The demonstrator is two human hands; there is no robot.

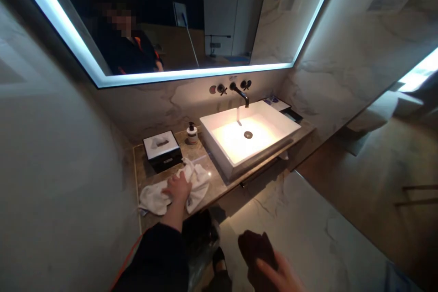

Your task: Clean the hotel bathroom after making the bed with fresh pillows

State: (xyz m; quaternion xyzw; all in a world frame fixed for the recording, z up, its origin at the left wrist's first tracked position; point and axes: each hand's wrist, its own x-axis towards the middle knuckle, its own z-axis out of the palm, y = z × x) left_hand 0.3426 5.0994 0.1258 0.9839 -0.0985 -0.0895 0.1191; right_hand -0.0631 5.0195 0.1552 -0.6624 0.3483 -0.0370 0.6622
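At eight o'clock from the white basin (pixel 239 146), the left hand (pixel 176 188) lies open and flat on a crumpled white towel (pixel 152 200) on the stone counter (pixel 214 178), while at five o'clock the right hand (pixel 278 273) grips a dark cloth (pixel 256 251).

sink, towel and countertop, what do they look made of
The vessel sink looks like glazed white ceramic, smooth and glossy. The towel looks like soft cotton, from its limp folds, weave unclear. The countertop looks like polished stone, perhaps marble, with mottled veining and a sheen.
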